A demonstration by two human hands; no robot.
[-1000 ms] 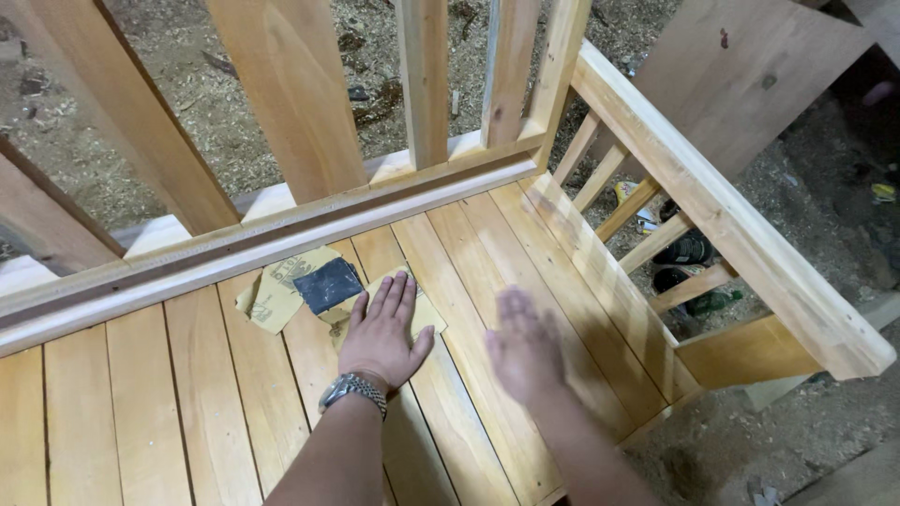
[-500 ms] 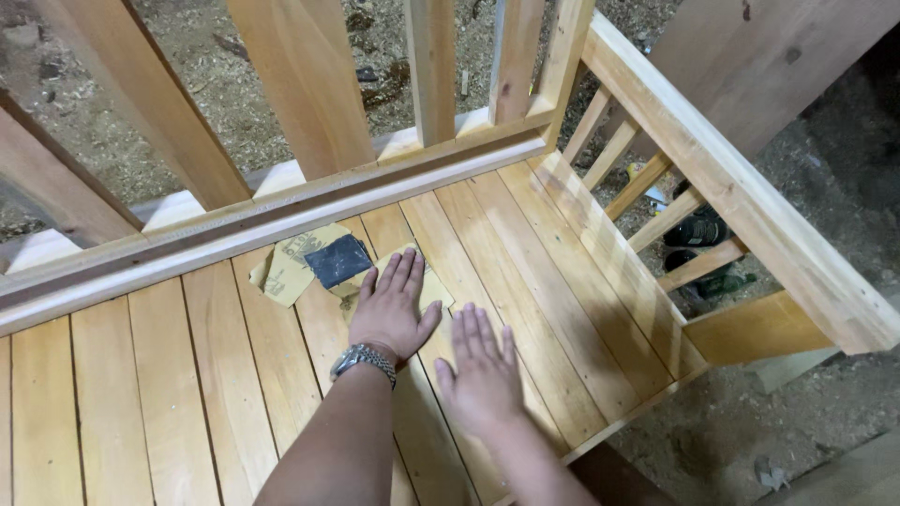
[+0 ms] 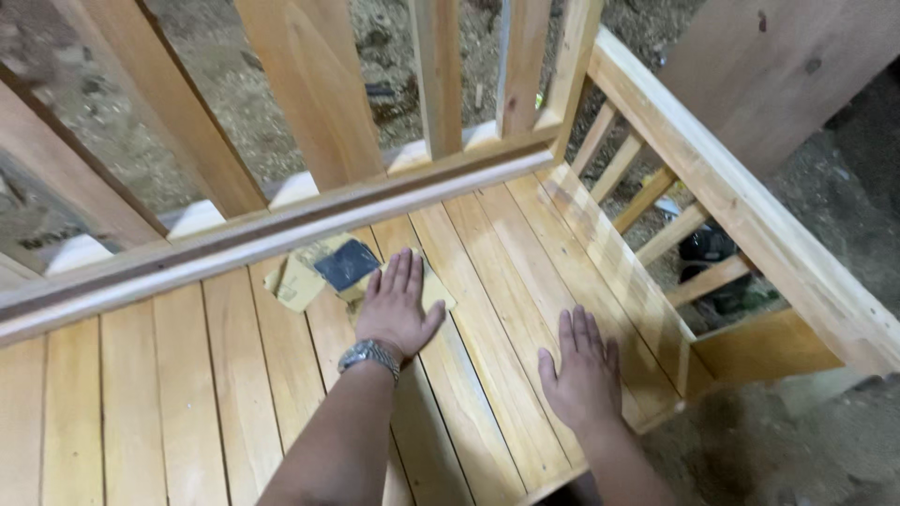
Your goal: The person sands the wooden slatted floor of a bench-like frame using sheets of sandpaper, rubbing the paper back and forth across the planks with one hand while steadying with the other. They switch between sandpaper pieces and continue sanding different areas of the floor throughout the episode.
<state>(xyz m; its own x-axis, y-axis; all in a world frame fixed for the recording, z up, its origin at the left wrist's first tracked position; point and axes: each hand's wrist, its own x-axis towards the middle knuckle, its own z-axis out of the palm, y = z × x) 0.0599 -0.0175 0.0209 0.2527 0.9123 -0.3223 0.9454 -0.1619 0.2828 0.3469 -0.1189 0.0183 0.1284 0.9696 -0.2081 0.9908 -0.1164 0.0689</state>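
Both forearms cut off at bottom edge. Right hand (image 3: 583, 373) flat, fingers spread, palm down on the slatted wood floor (image 3: 187, 394), holding nothing. Left hand (image 3: 398, 305), w/ wristwatch (image 3: 369, 354), also flat & open, pressing a tan sandpaper sheet (image 3: 437, 290); most of that sheet hidden under palm. Just beyond fingertips: more sandpaper sheets (image 3: 298, 281), dark piece (image 3: 346, 264) on top, by the wood rail (image 3: 281, 225).

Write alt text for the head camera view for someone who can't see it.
Two bare hands lie flat on a slatted wooden seat: the left hand on sandpaper sheets, the right hand on bare slats near the side rail.
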